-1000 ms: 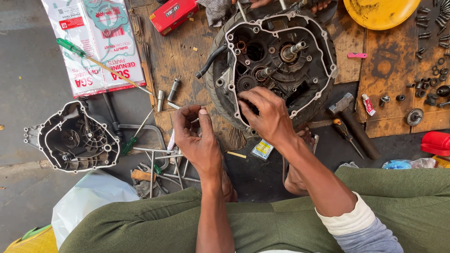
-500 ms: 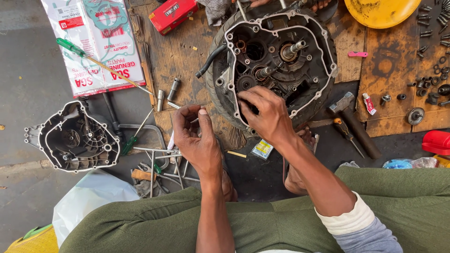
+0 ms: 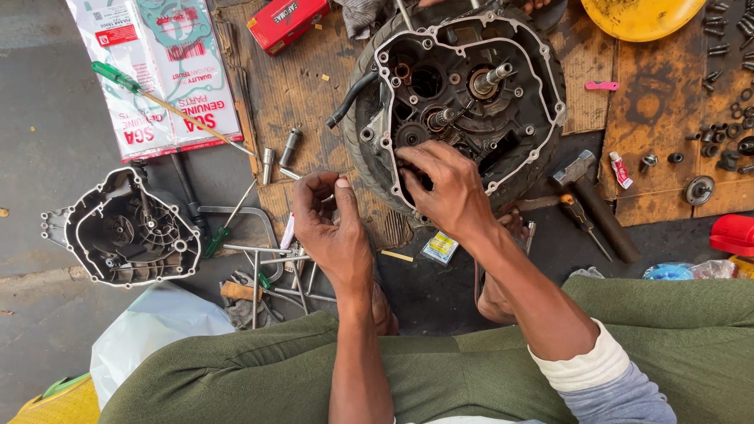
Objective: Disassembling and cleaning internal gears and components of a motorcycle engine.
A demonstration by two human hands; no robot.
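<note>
My right hand [image 3: 441, 188] rested fingers-down, loosely curled, on the engine case [image 3: 463, 94] at six o'clock; my left hand [image 3: 330, 224] pinched something too small to tell.

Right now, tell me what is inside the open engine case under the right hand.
Inside the engine case two steel shafts stick up among round bores and dark gears. The right hand covers the lower left part, so what its fingertips touch there cannot be seen.
</note>
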